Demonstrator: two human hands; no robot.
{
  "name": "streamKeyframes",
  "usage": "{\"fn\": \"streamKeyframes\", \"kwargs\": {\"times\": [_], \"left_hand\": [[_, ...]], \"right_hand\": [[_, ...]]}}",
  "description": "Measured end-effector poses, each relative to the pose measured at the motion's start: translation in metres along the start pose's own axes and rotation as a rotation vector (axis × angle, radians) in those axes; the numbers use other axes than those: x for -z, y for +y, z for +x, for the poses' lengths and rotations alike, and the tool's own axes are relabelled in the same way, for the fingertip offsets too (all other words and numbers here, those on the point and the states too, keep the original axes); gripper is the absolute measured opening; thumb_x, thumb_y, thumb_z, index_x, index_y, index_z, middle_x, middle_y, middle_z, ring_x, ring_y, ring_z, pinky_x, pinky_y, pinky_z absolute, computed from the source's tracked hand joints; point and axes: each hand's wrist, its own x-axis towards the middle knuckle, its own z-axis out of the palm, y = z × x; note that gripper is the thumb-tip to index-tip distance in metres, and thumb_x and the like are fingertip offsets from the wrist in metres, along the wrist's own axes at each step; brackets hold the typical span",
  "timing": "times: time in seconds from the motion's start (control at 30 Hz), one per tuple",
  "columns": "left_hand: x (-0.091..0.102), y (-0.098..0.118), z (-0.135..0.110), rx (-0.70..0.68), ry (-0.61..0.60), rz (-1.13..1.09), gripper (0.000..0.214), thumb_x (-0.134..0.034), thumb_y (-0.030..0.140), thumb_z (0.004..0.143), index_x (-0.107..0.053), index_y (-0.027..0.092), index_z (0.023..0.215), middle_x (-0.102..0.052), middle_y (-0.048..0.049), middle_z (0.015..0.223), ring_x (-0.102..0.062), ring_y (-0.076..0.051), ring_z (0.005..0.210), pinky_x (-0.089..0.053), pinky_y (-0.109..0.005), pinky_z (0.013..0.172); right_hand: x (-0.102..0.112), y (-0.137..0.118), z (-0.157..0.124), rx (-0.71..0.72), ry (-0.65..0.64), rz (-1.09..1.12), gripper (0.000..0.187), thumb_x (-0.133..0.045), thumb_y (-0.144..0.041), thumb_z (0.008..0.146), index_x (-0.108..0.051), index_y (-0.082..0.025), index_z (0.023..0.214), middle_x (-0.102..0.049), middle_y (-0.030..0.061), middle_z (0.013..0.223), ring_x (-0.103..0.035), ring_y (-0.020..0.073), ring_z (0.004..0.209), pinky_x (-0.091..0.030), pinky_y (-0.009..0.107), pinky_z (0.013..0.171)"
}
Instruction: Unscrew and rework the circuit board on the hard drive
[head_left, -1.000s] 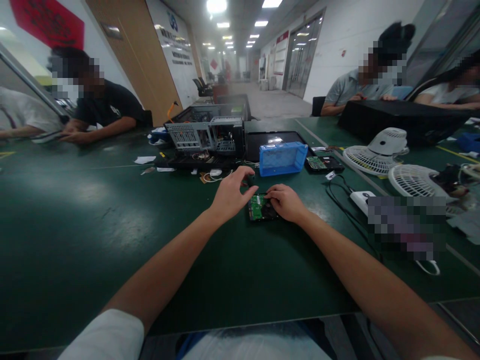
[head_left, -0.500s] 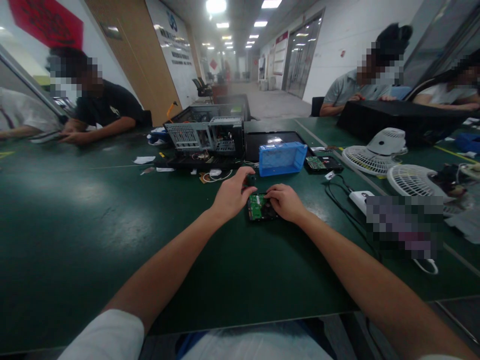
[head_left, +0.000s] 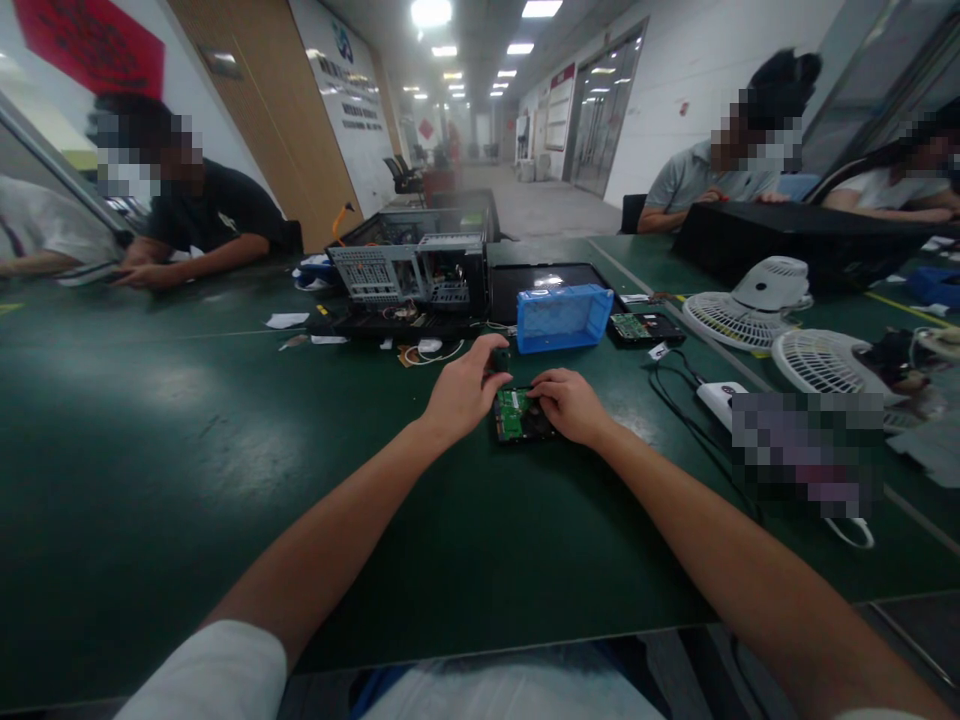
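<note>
From my seat I had the hard drive (head_left: 514, 425) lying flat, circuit board up, between the two hands and just in front of them. The right hand (head_left: 571, 405) was narrow, its fingers bunched over the drive's right half; I couldn't tell whether they gripped it or merely pressed. The left hand (head_left: 466, 392) made a loose C beside the drive's upper left corner, with a small dark thing (head_left: 500, 358) showing between thumb and forefinger. I couldn't make out whether that was pinched.

My main worry was the drive skating on the smooth table (head_left: 360, 560) if the right hand pushed sideways or let up. Careless left fingertips, I judged, could scrape the exposed board. Reaching forward, the left hand might snag the white cable (head_left: 442, 357) just beyond it, and the right hand could knock the blue plastic bin (head_left: 564, 320) standing ahead of it.

For room, bare tabletop spread wide to the left of the left hand and back towards the near edge, well behind both hands. To the right of the right hand, the black cable (head_left: 686, 425) and power strip (head_left: 718, 398) narrowed the way.
</note>
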Motion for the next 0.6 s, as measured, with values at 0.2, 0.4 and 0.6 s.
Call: {"fn": "streamKeyframes", "kwargs": {"times": [0.2, 0.4, 0.6], "left_hand": [[-0.0001, -0.0012, 0.0004, -0.001, -0.015, -0.023, 0.051, -0.069, 0.010, 0.089, -0.049, 0.028, 0.132, -0.072, -0.0055, 0.109, -0.074, -0.022, 0.097, -0.060, -0.041, 0.091], [0.0006, -0.0010, 0.0005, -0.002, -0.029, -0.043, 0.048, -0.068, 0.010, 0.091, -0.048, 0.027, 0.132, -0.072, -0.0051, 0.109, -0.074, -0.021, 0.096, -0.060, -0.040, 0.093], [0.0011, -0.0004, 0.0008, -0.017, -0.026, -0.006, 0.049, -0.067, 0.010, 0.091, -0.048, 0.027, 0.132, -0.071, -0.0049, 0.109, -0.073, -0.021, 0.096, -0.059, -0.040, 0.093]], "right_hand": [[-0.0006, 0.0001, -0.0006, -0.001, 0.007, 0.010, 0.029, -0.058, -0.007, 0.086, -0.081, -0.019, 0.098, -0.075, 0.0104, 0.110, -0.068, 0.0257, 0.100, -0.051, 0.042, 0.094], [-0.0007, 0.0009, 0.0000, -0.006, -0.004, 0.006, 0.029, -0.059, -0.007, 0.085, -0.081, -0.019, 0.098, -0.075, 0.0102, 0.110, -0.069, 0.0264, 0.101, -0.052, 0.042, 0.094], [-0.0016, 0.0007, -0.0010, -0.005, -0.007, 0.034, 0.030, -0.057, -0.007, 0.086, -0.081, -0.019, 0.099, -0.075, 0.0102, 0.115, -0.069, 0.0265, 0.105, -0.053, 0.043, 0.097]]}}
